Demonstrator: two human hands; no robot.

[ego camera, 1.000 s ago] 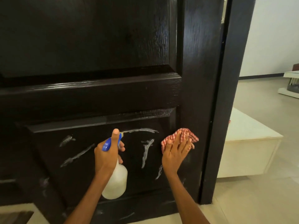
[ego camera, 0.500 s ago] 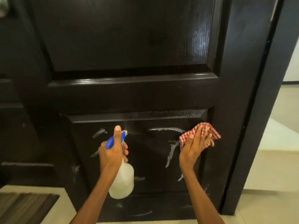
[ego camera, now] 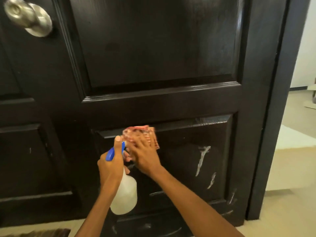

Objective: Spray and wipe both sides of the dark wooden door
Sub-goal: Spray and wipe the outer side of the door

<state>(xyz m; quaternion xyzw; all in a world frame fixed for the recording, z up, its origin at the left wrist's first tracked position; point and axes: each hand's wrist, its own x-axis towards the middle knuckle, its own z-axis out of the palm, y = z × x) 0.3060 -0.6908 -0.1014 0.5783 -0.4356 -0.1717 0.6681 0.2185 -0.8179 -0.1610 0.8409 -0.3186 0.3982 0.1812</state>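
Note:
The dark wooden door point(ego camera: 162, 48) fills most of the view, with raised panels. My left hand point(ego camera: 111, 165) grips a white spray bottle point(ego camera: 125, 197) with a blue trigger head, its nozzle facing the lower panel. My right hand point(ego camera: 145, 156) presses a red-and-white checked cloth point(ego camera: 143, 134) flat against the top left of the lower panel, just right of the bottle's nozzle; hand and cloth are blurred. White foam streaks point(ego camera: 202, 158) remain on the right part of that panel and near the door's bottom.
A silver round door knob point(ego camera: 29, 17) is at the upper left. The dark door frame point(ego camera: 277, 117) stands at the right, with a pale tiled floor point(ego camera: 290, 194) and a bright room beyond it. A dark mat point(ego camera: 44, 232) lies at the bottom left.
My right hand has swept the cloth left across the lower panel, wiping off the upper streaks. The view has shifted so the knob shows. The left hand still holds the bottle.

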